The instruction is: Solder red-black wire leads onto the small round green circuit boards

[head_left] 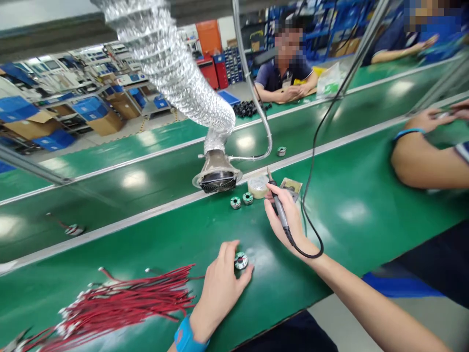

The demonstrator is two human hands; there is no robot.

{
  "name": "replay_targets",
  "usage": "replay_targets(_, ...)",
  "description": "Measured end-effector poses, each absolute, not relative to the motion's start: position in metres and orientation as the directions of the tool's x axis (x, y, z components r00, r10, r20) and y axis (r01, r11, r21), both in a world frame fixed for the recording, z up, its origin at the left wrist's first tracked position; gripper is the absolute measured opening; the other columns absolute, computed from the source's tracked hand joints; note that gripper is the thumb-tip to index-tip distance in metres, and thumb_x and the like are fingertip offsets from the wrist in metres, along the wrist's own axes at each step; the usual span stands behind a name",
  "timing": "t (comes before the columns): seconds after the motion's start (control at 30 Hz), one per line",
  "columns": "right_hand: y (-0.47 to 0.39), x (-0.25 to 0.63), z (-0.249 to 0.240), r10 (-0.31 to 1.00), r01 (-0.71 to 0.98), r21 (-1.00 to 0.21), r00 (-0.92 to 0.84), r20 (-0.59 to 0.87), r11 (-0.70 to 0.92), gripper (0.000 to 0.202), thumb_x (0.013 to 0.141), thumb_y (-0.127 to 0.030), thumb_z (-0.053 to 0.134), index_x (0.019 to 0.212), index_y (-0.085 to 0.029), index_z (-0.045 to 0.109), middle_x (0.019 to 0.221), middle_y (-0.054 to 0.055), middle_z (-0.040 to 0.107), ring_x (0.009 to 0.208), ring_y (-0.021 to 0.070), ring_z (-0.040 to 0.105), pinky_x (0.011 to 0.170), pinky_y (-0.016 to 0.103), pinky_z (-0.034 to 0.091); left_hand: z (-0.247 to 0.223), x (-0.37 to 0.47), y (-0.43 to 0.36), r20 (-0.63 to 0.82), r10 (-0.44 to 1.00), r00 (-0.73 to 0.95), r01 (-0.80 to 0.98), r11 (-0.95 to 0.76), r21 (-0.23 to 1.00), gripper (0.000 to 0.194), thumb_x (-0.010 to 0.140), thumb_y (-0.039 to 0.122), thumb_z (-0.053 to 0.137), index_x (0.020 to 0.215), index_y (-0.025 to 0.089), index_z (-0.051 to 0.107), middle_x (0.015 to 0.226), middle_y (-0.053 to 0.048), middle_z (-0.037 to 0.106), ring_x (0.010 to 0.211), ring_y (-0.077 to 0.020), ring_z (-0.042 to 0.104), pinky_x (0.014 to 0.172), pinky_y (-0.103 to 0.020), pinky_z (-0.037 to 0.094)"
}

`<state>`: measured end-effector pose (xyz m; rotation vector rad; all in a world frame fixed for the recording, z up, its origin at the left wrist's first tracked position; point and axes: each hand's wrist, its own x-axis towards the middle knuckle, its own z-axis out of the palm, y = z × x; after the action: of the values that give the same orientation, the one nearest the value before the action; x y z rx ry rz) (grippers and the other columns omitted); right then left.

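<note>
My right hand [291,220] pinches a slim, grey-and-black soldering iron [280,211], smooth and pen-shaped, above the glossy green bench [190,234]. Its long axis slants: metal tip away from me and slightly left, corded end towards me. My left hand [220,279] curves thumb and fingers about a squat, ring-shaped part [241,266] lying on the bench, dark-centred face up; whether they squeeze it, I can't tell. Left of that hand lies a bundle of thin red wires [134,299].

Left hand [219,279] and right hand [292,221] bare, right forearm [370,292] too. Bright blue wristband [190,338], left side, small reddish mark [179,336]. Dark legwear [293,335].
</note>
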<state>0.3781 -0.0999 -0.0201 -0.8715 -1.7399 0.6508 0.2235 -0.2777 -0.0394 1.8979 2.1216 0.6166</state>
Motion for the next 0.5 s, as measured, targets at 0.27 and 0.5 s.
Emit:
replay_targets(0.27,0.033,0.424,-0.031,0.815,0.425,-0.703,-0.192,0.546,0.571,0.042,0.099,-0.041,0.057,0.135,-0.02,0.066,0.111,0.009,0.074,0.095,0.0216,0.071,0.093,0.041,0.058,0.017,0.195,-0.257,-0.24,0.949,0.205,0.974,-0.173,0.148,0.021,0.095,0.034,0.076,0.109,0.023,0.066,0.112,-0.005,0.07,0.088,-0.0261,0.074,0.073,-0.035,0.053)
replay_targets(0.5,0.133,0.415,-0.053,0.79,0.391,-0.687,-0.264,0.553,0.612,0.055,0.072,-0.065,0.084,0.104,-0.021,0.073,0.091,0.017,0.074,0.079,0.0302,0.071,0.071,0.044,0.051,0.057,0.108,-0.192,-0.21,0.972,0.102,0.972,-0.142,-0.187,0.013,0.078,0.005,0.079,0.079,0.014,0.07,0.081,-0.011,0.072,0.066,-0.0257,0.069,0.059,-0.033,0.041)
